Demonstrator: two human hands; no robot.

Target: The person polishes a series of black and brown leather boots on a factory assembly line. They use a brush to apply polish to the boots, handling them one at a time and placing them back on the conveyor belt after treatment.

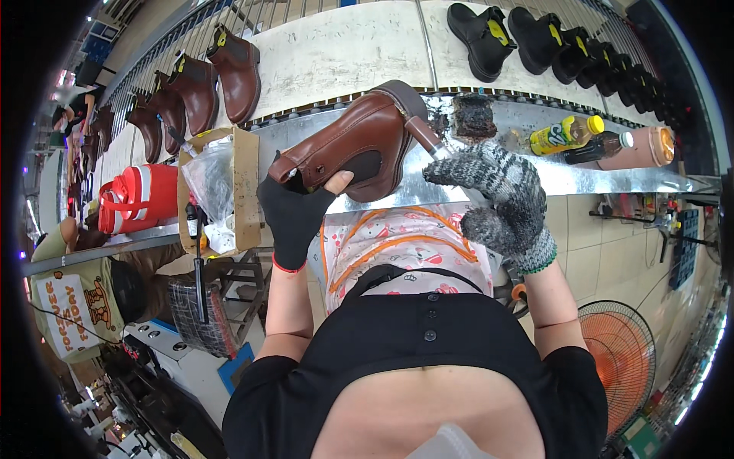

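Holding, left hand (297, 223): black fingerless glove, clenched on the open top of one brown boot (344, 131), bare thumb pressed along its side. Boot tilted over the near edge of the metal counter (596, 181), its opening toward the left hand and its dark sole edge toward upper right; this grip probably left the sole end uncovered and within the other hand's reach.

Holding, right hand (505, 197): grey knit glove, fingers curled round a brown-ended tool (421, 135); exact finger placement hidden by the knit. The tool's brown end met the boot near the sole edge, angled presumably so the knuckles cleared the leather.

Counter, right: one dark, crusted block (475, 116), near the tool; one yellow-capped bottle (564, 136), one dark bottle (600, 147) and one pink cup (642, 148), all lying on their sides or seeming so through the lens bend, grouped perhaps for clear elbow room.

Counter, left: one cardboard box (248, 187) containing a clear plastic bag (211, 177); one red jug (157, 191) beside it.

Beyond: brown boots (235, 76) at left, black boots (482, 47) at right, likely parted by colour for easy sorting.
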